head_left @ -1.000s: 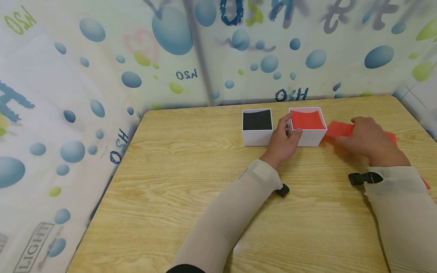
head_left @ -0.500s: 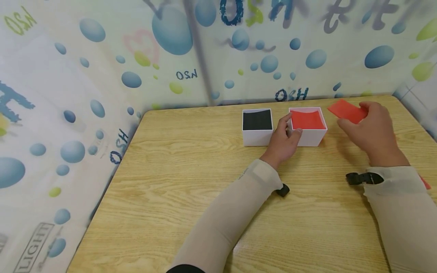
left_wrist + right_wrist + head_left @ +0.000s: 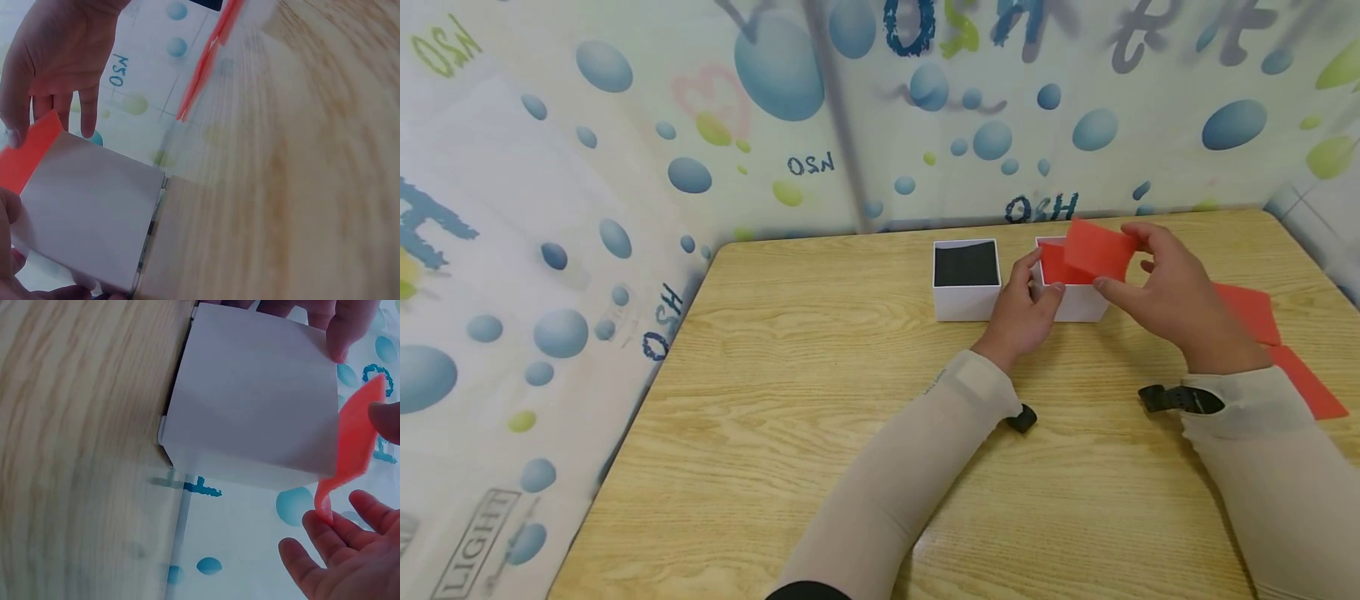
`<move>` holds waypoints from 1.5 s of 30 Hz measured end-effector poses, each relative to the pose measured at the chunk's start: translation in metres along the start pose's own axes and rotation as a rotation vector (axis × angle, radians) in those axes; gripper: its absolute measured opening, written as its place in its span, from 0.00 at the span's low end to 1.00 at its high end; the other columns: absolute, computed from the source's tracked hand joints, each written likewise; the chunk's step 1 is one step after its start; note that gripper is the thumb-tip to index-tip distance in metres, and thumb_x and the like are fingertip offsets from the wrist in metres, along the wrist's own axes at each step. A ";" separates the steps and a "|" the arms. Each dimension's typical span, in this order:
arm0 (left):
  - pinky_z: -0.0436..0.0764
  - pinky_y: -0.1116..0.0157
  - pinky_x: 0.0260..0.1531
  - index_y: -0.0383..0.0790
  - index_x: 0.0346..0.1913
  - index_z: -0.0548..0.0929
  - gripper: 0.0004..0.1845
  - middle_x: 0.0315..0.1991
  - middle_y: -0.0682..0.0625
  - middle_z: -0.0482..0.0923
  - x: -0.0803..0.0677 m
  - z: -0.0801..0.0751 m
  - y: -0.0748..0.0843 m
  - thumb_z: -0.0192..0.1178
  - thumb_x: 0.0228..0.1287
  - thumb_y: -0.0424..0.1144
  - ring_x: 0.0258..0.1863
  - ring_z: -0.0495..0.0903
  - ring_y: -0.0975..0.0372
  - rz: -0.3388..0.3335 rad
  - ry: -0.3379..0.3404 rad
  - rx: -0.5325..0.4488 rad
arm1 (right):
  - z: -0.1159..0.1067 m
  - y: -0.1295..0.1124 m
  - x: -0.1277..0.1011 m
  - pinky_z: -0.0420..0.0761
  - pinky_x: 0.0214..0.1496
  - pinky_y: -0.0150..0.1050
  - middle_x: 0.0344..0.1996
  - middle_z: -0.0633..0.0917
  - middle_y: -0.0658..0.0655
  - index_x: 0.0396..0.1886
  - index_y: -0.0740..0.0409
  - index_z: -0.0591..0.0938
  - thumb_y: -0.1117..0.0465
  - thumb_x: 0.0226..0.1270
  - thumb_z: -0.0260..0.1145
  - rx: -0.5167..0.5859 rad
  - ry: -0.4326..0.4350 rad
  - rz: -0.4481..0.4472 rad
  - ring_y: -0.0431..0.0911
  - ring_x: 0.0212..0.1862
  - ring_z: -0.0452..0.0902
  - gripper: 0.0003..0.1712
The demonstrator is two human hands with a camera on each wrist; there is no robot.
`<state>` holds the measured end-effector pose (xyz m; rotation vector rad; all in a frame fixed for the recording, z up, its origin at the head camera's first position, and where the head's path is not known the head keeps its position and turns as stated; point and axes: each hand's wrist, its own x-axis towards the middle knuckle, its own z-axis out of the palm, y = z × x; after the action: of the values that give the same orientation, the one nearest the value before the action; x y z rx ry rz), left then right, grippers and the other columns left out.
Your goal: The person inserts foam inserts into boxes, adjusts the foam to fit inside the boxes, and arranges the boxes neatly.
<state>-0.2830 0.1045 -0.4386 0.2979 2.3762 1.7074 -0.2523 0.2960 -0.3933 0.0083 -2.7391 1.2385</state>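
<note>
In the head view my left hand (image 3: 1021,310) holds a white open-topped box (image 3: 1077,305) from its left side, thumb at the front. Folded red cloth (image 3: 1054,262) fills the inside of that box. Over the box's right part, my right hand (image 3: 1176,293) pinches another red cloth piece (image 3: 1101,252) between thumb and fingers, tilted up. The right wrist view has this red cloth (image 3: 359,434) at the rim of the box (image 3: 250,394), one lower corner curled by the fingertips. The left wrist view shows the box's plain white side (image 3: 97,206).
Left of the gripped box stands a second white box (image 3: 967,304) with black cloth (image 3: 964,264) inside. Two more red cloth pieces lie at the right, one (image 3: 1249,310) behind the other (image 3: 1309,385). A patterned wall (image 3: 880,108) rises behind the wooden table (image 3: 790,358).
My right hand has lifted a red cloth off the table and carried it left over the box, uncovering the red pieces at the right. My left hand stays in place on the box.
</note>
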 end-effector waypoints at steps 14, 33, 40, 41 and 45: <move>0.78 0.57 0.67 0.69 0.82 0.58 0.32 0.75 0.53 0.69 0.000 0.000 -0.001 0.53 0.81 0.54 0.61 0.76 0.62 0.030 0.005 0.018 | 0.008 0.001 0.000 0.55 0.78 0.69 0.84 0.53 0.68 0.87 0.57 0.45 0.59 0.76 0.69 0.063 -0.080 -0.046 0.66 0.84 0.47 0.53; 0.76 0.55 0.71 0.72 0.81 0.57 0.32 0.77 0.53 0.68 0.001 0.001 -0.001 0.54 0.80 0.55 0.70 0.74 0.59 0.005 0.003 0.022 | 0.008 0.001 -0.001 0.64 0.72 0.69 0.84 0.53 0.69 0.88 0.56 0.44 0.62 0.77 0.68 0.039 -0.075 -0.054 0.69 0.82 0.51 0.54; 0.75 0.56 0.71 0.70 0.81 0.58 0.32 0.77 0.53 0.68 0.002 0.001 -0.002 0.54 0.80 0.54 0.69 0.74 0.60 0.015 0.000 0.013 | 0.007 0.002 0.000 0.63 0.73 0.73 0.82 0.57 0.72 0.87 0.60 0.47 0.55 0.78 0.67 -0.068 -0.094 -0.007 0.73 0.80 0.53 0.52; 0.75 0.56 0.71 0.70 0.81 0.58 0.32 0.77 0.53 0.68 0.002 0.001 -0.002 0.54 0.80 0.54 0.69 0.74 0.60 0.014 -0.001 0.011 | 0.007 0.002 0.001 0.63 0.72 0.74 0.82 0.57 0.72 0.87 0.60 0.48 0.53 0.78 0.67 -0.087 -0.105 0.005 0.74 0.80 0.53 0.51; 0.76 0.56 0.71 0.71 0.81 0.58 0.32 0.77 0.54 0.67 0.001 0.001 -0.002 0.54 0.80 0.55 0.71 0.74 0.59 0.006 0.002 0.012 | 0.007 0.002 0.001 0.64 0.70 0.76 0.82 0.57 0.72 0.86 0.60 0.52 0.46 0.79 0.64 -0.166 -0.152 0.044 0.76 0.78 0.53 0.49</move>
<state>-0.2837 0.1051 -0.4408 0.3061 2.3904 1.6972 -0.2544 0.2917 -0.3994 0.0257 -2.9803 1.0579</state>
